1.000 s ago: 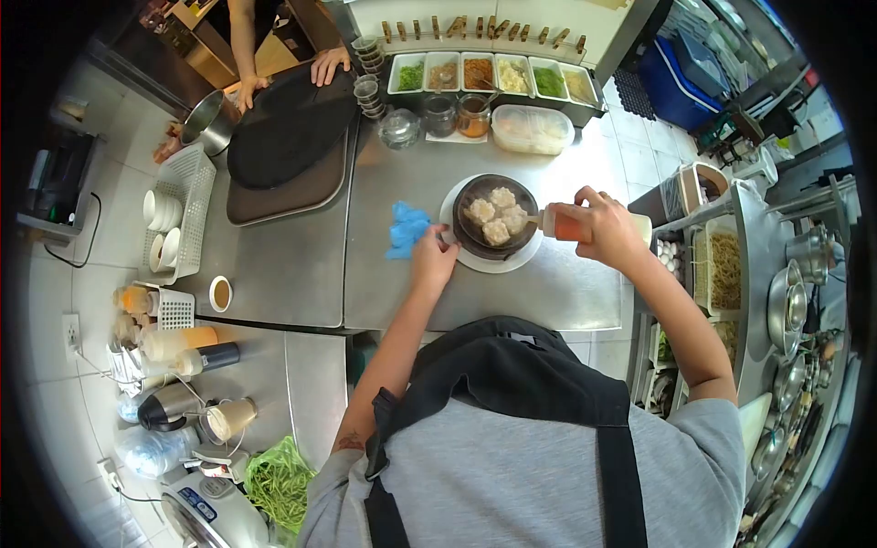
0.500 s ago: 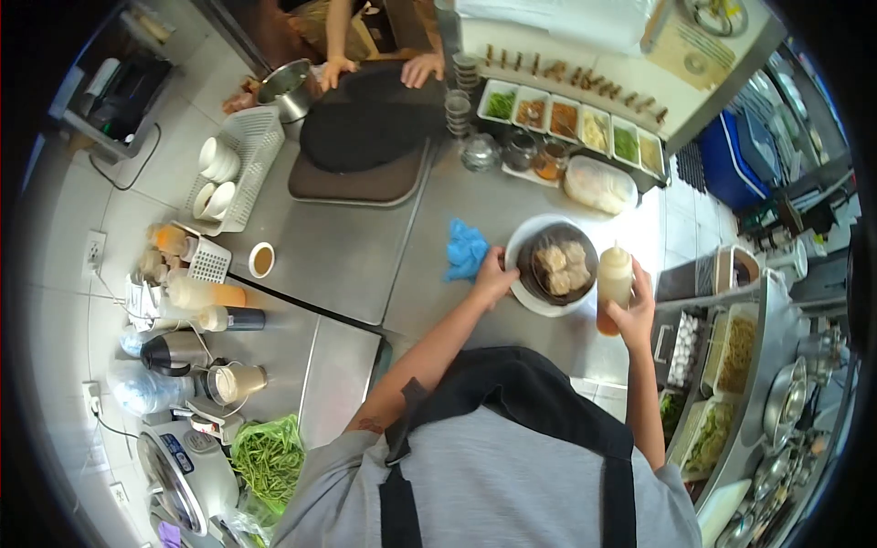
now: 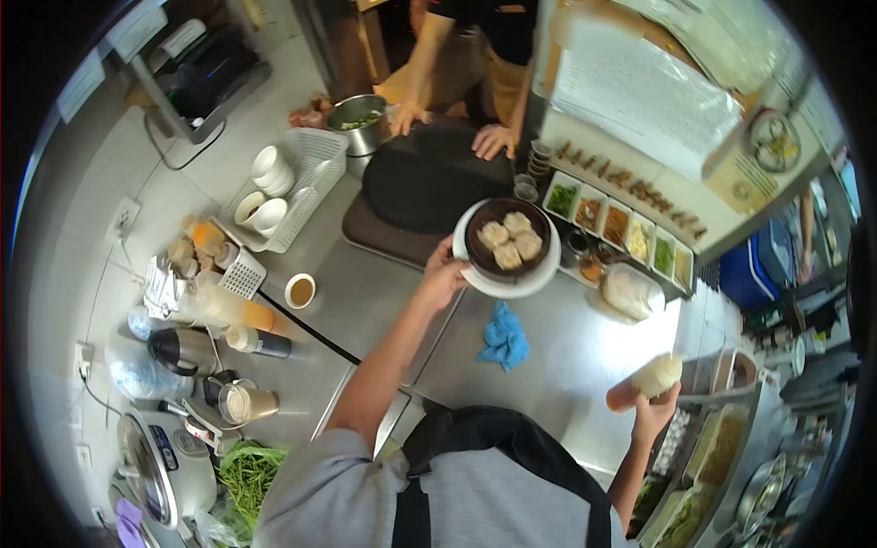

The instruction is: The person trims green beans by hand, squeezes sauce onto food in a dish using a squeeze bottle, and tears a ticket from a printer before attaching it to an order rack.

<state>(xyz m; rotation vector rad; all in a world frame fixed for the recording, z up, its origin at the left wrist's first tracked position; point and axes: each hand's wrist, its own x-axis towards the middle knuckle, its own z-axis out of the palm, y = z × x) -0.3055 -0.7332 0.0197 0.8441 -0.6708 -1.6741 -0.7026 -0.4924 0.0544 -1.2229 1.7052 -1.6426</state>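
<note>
My left hand point(image 3: 445, 275) grips the rim of a white plate point(image 3: 513, 289), held out over the far side of the steel counter. On that plate sits a dark round steamer basket point(image 3: 476, 239) with several pale dumplings point(image 3: 508, 241) in it. At the counter's right edge, my right hand point(image 3: 654, 411) is wrapped around a squeeze bottle point(image 3: 656, 376), which tilts and shows reddish sauce in its lower part. A crumpled blue cloth point(image 3: 504, 336) lies on the counter below the plate.
Across the counter, a person's hands point(image 3: 494, 142) rest by stacked dark trays point(image 3: 411, 196). Garnish tubs point(image 3: 614, 219) line the back right, near a clear lidded container point(image 3: 631, 292). A small cup of brown sauce point(image 3: 301, 291) and a white basket of bowls point(image 3: 297, 196) stand left.
My left hand has carried the plate with the steamer basket up and away, toward the trays. My right hand has drawn the squeeze bottle back toward the counter's near right edge, tilting it.
</note>
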